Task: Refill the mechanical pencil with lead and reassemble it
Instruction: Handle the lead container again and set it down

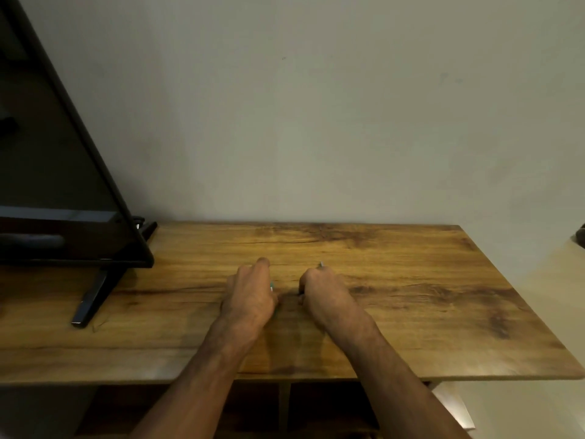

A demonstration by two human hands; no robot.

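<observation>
Wall [316, 122], pale and bare, is filling the far half of the room from where I am standing, and the wooden bench [411, 280] is running along its foot. A dark monitor [63, 185] is sitting at the far left of the bench, leaning on its splayed black foot [95, 296], well apart from the work.

Both forearms are reaching in from the near edge, and the hands are lying low on the wood near the middle, I would guess to steady small parts. The left hand [248, 296] is curling its grip round a teal piece [271, 286]. Only a sliver of it is showing at the hand's right side, so I cannot tell whether it is a cap, a lead case or part of the barrel.

The right hand [323, 293], just beside it but not touching, is pinching the mechanical pencil [320, 265] with its fingers folded under. The thin metal tip is poking out on the far side. So the pencil is sitting in the right hand, low over the bench and pointing away. Holding the two pieces this near each other is looking like preparation for loading or joining them, though no lead is showing.
</observation>
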